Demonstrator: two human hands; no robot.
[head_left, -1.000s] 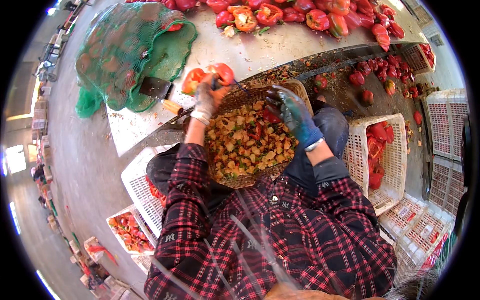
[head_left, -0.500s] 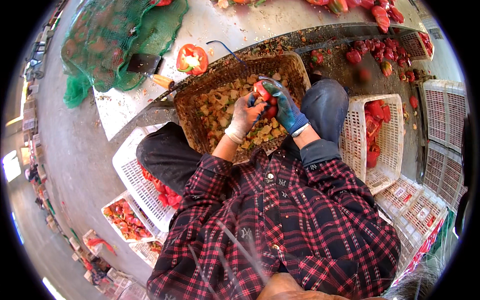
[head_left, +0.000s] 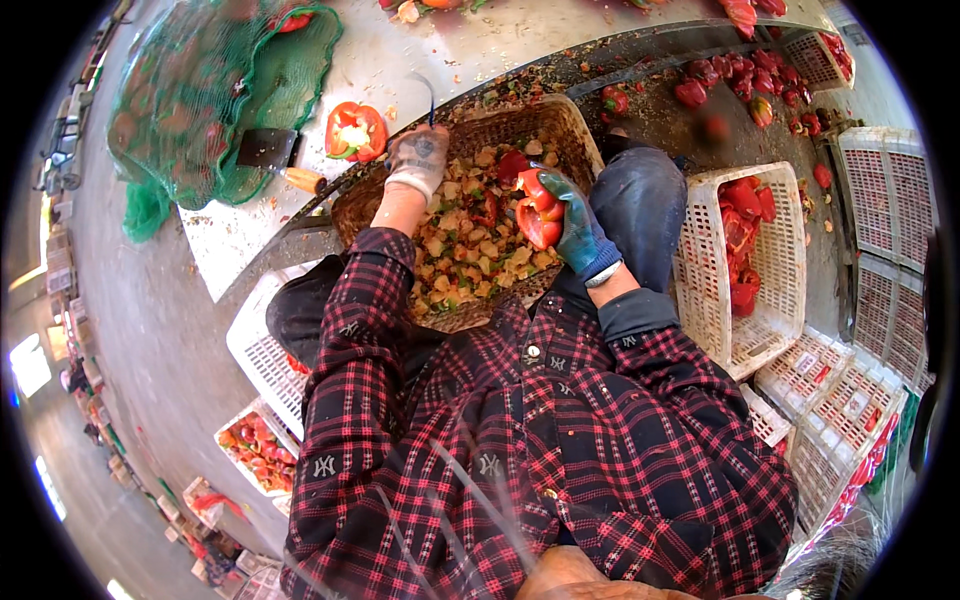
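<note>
My right hand (head_left: 578, 225), in a blue-green glove, is closed round an opened red bell pepper (head_left: 540, 212) above the crate. My left hand (head_left: 420, 155), in a whitish glove, is at the crate's far left corner by the table edge. A thin, curved dark-blue strip (head_left: 432, 100) rises from its closed fingers; its lower end is hidden. Between my knees is a dirty brown crate (head_left: 570, 118) of pepper cores and scraps (head_left: 470, 235). A cut red pepper (head_left: 355, 132) lies on the table, left of my left hand.
A cleaver (head_left: 268, 150) with a wooden handle lies on the metal table (head_left: 225, 235) beside a green net bag (head_left: 170, 120) of peppers. A white crate (head_left: 785, 270) with red pepper pieces stands at my right. More crates (head_left: 885, 200) are farther right; whole peppers (head_left: 740, 75) lie beyond.
My left hand has left the pepper and moved left to the dark-blue strip, which now stands up from the table edge. My right hand keeps the pepper, its cut inside now showing.
</note>
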